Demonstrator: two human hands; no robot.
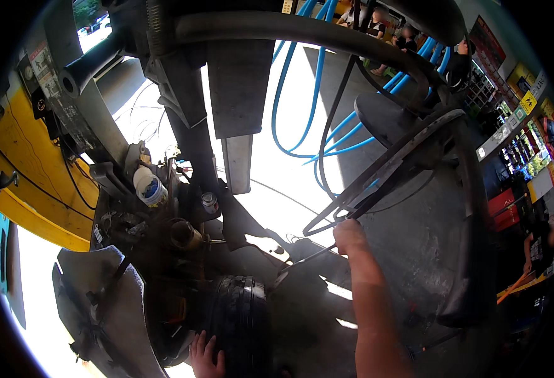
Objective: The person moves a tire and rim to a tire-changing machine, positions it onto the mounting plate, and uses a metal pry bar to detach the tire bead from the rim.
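My right hand (350, 237) is closed in a fist around a long thin metal bar (308, 259), out at the end of my stretched arm. The bar slants down to the left, and its lower end is near the top of a black tyre (239, 309). That tyre stands upright below the machine's dark column. At the lower edge my left hand (206, 358) has its fingers spread beside the tyre's left side; whether it presses on the rubber I cannot tell. Just above my right fist is the tip of a dark metal arm frame (384, 173).
A dark machine column (236, 88) rises ahead, with blue hoses (321, 63) looping beside it. On the left are a white bucket (151, 190), a small can (209, 202), a brown pot (185, 234) and a grey round turntable (100, 296). Several people sit at the far back.
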